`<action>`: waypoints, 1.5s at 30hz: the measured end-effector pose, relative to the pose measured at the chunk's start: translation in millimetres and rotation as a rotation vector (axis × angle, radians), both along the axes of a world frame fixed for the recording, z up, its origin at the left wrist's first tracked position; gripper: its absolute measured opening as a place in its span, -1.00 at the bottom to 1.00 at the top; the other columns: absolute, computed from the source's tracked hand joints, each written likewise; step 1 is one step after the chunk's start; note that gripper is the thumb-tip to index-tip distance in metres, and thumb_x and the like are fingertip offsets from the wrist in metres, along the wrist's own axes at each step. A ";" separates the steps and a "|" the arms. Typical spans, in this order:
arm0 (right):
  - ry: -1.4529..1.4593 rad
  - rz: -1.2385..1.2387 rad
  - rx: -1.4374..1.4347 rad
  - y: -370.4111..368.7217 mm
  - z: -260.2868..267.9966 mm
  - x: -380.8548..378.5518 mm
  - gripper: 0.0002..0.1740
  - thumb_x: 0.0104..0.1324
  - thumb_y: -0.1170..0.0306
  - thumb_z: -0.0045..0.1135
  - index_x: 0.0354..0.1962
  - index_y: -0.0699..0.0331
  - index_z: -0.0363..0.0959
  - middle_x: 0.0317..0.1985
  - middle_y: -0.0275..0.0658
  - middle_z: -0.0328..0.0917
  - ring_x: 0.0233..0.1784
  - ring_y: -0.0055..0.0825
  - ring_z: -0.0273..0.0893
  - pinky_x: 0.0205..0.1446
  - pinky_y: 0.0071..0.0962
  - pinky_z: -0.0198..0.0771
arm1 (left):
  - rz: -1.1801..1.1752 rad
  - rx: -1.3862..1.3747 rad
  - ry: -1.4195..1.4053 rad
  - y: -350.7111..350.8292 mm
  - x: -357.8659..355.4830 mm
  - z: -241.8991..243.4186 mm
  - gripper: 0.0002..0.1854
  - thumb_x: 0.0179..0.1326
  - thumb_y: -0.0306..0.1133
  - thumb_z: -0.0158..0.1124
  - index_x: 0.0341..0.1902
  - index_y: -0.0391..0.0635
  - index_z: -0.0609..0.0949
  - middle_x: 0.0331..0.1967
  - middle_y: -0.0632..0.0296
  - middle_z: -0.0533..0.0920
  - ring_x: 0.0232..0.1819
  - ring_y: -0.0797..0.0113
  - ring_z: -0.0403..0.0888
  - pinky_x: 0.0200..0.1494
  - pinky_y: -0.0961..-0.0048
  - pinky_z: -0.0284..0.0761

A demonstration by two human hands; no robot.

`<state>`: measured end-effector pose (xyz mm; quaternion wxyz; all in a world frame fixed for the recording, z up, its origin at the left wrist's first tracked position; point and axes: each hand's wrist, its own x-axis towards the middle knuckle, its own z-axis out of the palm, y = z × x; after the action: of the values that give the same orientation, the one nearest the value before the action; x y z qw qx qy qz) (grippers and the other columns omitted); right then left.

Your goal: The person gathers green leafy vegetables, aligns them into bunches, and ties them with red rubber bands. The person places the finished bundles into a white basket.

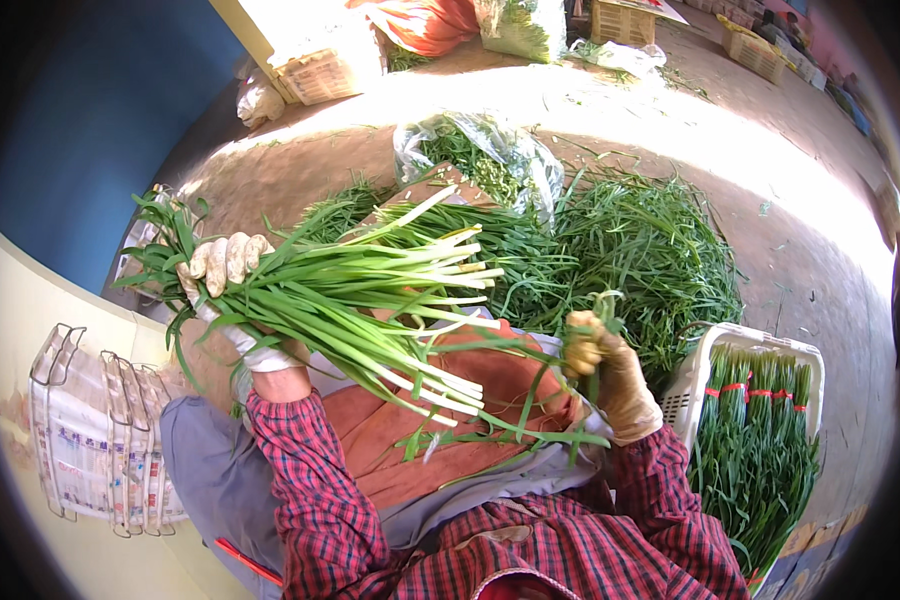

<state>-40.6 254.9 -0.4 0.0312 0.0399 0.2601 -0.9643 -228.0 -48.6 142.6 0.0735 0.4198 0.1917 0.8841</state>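
My left hand (229, 274), in a soiled whitish glove, is closed around the leafy end of a bunch of green garlic chives (345, 289). The pale cut ends of the bunch fan out to the right above my lap. A rust-coloured cloth (390, 450) covers my lap, with some loose leaves on it. My right hand (596, 352), in a yellowed glove, is closed on a few loose leaves (607, 304) that stick out of the fist, right of the bunch's pale ends.
A heap of loose greens (645, 255) and a clear plastic bag of trimmings (540, 165) lie ahead on the floor. At right stands a white crate (814, 360) with bundles tied in red bands. White crates (75, 442) stand at left beside the wall. More baskets (322, 79) are farther off.
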 end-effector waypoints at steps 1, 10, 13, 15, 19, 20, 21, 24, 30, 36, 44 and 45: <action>-0.100 -0.014 0.189 -4.8 4.6 -1.7 -0.53 0.28 0.14 0.06 0.00 0.30 0.30 -0.31 -0.37 0.36 -0.27 -0.57 0.34 -0.11 -0.50 0.28 | 0.005 -0.001 0.001 3.3 1.2 -0.9 -0.77 0.24 -0.23 0.03 -0.53 0.06 0.50 -0.73 0.52 0.46 -0.57 0.54 0.33 -0.34 0.50 0.23; 0.168 0.146 0.394 -55.0 58.4 -37.0 -0.59 0.25 0.34 0.10 0.03 0.34 0.38 -0.02 -0.23 0.50 0.02 -0.51 0.44 0.19 -0.47 0.26 | -0.052 -0.046 -0.016 30.5 10.9 -8.1 -0.72 0.28 -0.13 0.01 -0.53 0.06 0.47 -0.73 0.48 0.43 -0.58 0.49 0.30 -0.39 0.49 0.21; 0.089 0.121 0.113 -43.1 36.2 -31.0 -0.77 0.26 0.28 0.07 -0.23 0.26 0.40 -0.27 -0.30 0.49 -0.16 -0.50 0.46 -0.07 -0.46 0.41 | -0.022 -0.027 -0.045 21.7 7.0 -13.1 -0.73 0.27 -0.14 0.01 -0.50 0.06 0.50 -0.72 0.50 0.45 -0.58 0.50 0.30 -0.37 0.49 0.22; 0.234 0.167 -0.225 -28.2 22.3 -25.0 -0.81 0.26 0.28 0.06 -0.34 0.21 0.31 -0.44 -0.37 0.37 -0.36 -0.57 0.40 -0.22 -0.47 0.46 | -0.050 -0.005 -0.033 15.0 4.1 -14.7 -0.74 0.27 -0.15 0.00 -0.48 0.05 0.53 -0.70 0.51 0.47 -0.55 0.50 0.32 -0.34 0.50 0.23; 0.218 0.183 -0.148 -17.1 18.0 -17.7 -0.76 0.22 0.28 0.10 -0.27 0.25 0.35 -0.51 -0.41 0.34 -0.54 -0.66 0.30 -0.42 -0.66 0.31 | -0.051 0.017 -0.023 10.2 3.6 -15.2 -0.74 0.25 -0.19 0.01 -0.53 0.02 0.50 -0.73 0.49 0.46 -0.56 0.50 0.32 -0.35 0.51 0.23; 0.108 0.178 0.020 -19.4 22.0 -18.8 -0.73 0.21 0.28 0.11 -0.23 0.27 0.37 -0.51 -0.41 0.36 -0.57 -0.67 0.28 -0.47 -0.71 0.25 | -0.021 0.010 -0.031 10.9 4.4 -15.0 -0.74 0.24 -0.19 0.02 -0.53 0.02 0.50 -0.73 0.49 0.46 -0.56 0.50 0.32 -0.35 0.51 0.23; 0.004 0.124 0.170 -28.6 26.3 -19.5 -0.68 0.22 0.27 0.11 -0.16 0.30 0.38 -0.46 -0.39 0.41 -0.54 -0.67 0.32 -0.45 -0.71 0.26 | -0.011 0.004 -0.017 12.2 5.8 -15.1 -0.74 0.25 -0.18 0.02 -0.53 0.03 0.50 -0.72 0.49 0.46 -0.56 0.49 0.32 -0.35 0.50 0.22; 0.024 0.126 0.464 -42.7 41.1 -24.1 -0.54 0.23 0.30 0.15 0.03 0.34 0.33 -0.30 -0.38 0.51 -0.28 -0.68 0.42 -0.16 -0.59 0.38 | 0.013 -0.016 -0.018 16.1 10.4 -16.8 -0.72 0.26 -0.13 0.04 -0.53 0.05 0.49 -0.71 0.47 0.45 -0.55 0.48 0.33 -0.36 0.48 0.20; 0.002 0.138 0.497 -30.9 32.8 -22.4 -0.77 0.23 0.27 0.14 -0.28 0.24 0.40 -0.39 -0.36 0.49 -0.32 -0.56 0.42 -0.20 -0.51 0.37 | -0.036 -0.021 -0.008 6.2 2.2 -15.6 -0.76 0.22 -0.18 0.05 -0.48 0.01 0.56 -0.71 0.49 0.50 -0.55 0.51 0.34 -0.36 0.51 0.22; 0.027 0.138 0.114 -17.8 44.2 -12.6 -0.58 0.27 0.16 0.04 -0.09 0.33 0.40 -0.62 -0.53 0.33 -0.69 -0.82 0.19 -0.62 -0.78 0.13 | 0.062 -0.039 0.055 -4.5 8.1 -5.5 -0.75 0.24 -0.16 0.04 -0.49 0.03 0.54 -0.71 0.50 0.48 -0.56 0.50 0.33 -0.34 0.50 0.22; -0.158 0.258 0.248 -64.2 60.1 -27.0 -0.64 0.32 0.21 -0.01 -0.07 0.28 0.45 -0.61 -0.52 0.32 -0.66 -0.82 0.16 -0.67 -0.76 -0.02 | 0.048 -0.109 0.059 25.1 22.1 -8.2 -0.74 0.27 -0.13 0.04 -0.52 0.07 0.47 -0.75 0.50 0.44 -0.60 0.51 0.29 -0.39 0.53 0.18; -0.147 0.272 0.200 -59.8 52.1 -25.0 -0.65 0.31 0.21 0.00 -0.09 0.28 0.46 -0.62 -0.52 0.32 -0.67 -0.81 0.15 -0.68 -0.76 -0.04 | 0.037 -0.126 0.062 22.7 21.0 -7.7 -0.75 0.26 -0.15 0.05 -0.50 0.07 0.48 -0.73 0.51 0.45 -0.58 0.53 0.29 -0.37 0.54 0.17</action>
<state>-65.6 195.1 51.7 0.1762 0.0778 0.3549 -0.9149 -207.0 -25.9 134.8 0.0775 0.4377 0.2570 0.8581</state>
